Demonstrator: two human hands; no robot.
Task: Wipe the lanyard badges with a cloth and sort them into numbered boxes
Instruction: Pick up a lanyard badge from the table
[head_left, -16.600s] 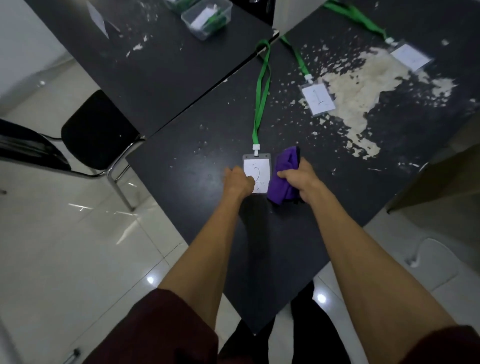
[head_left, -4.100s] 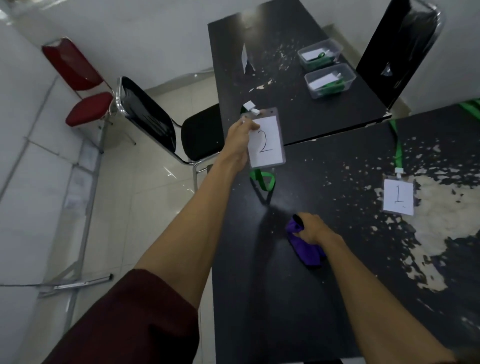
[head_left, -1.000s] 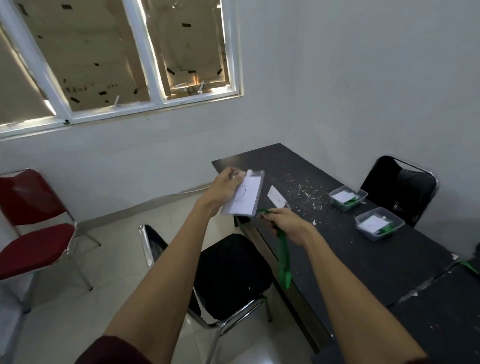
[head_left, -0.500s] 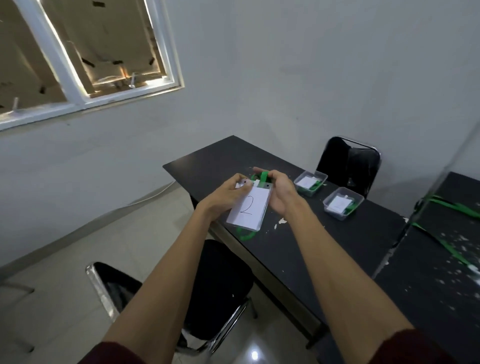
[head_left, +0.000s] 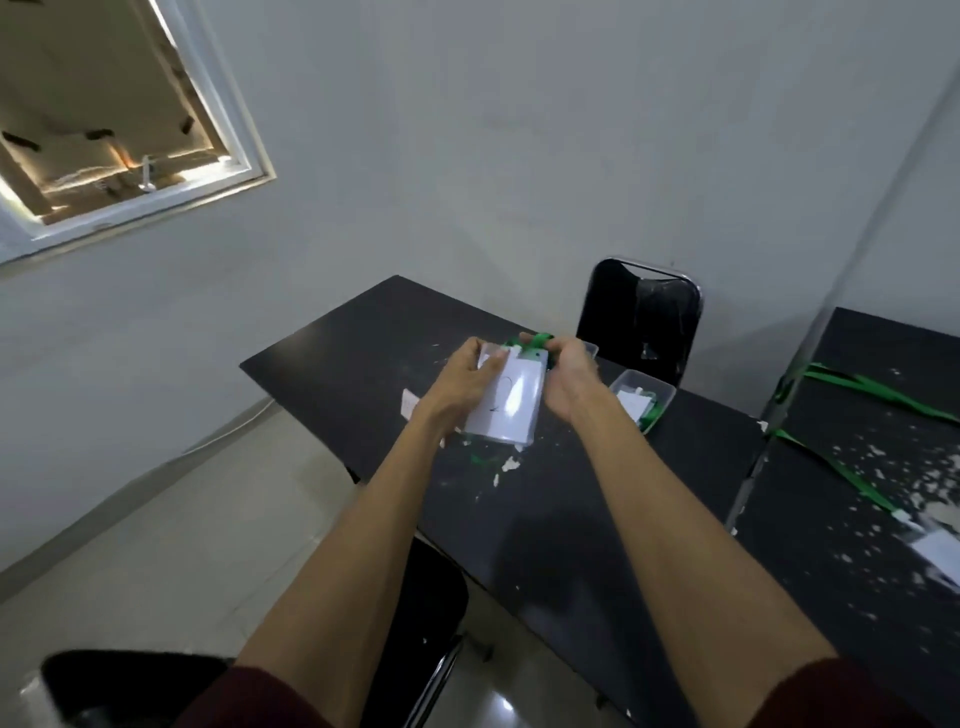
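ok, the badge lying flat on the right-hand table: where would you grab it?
Probably by the green strap just above its clip, pinched from above. The badge lies flat on the black table, so its edges offer little to get under, while the strap runs clear of it toward the far left and should lift first.

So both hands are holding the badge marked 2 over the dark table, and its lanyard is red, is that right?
Not quite. The lanyard is green, not red; the head view shows it bunched at the top of the badge marked 2. The rest holds: the left hand and right hand hold it over the dark table.
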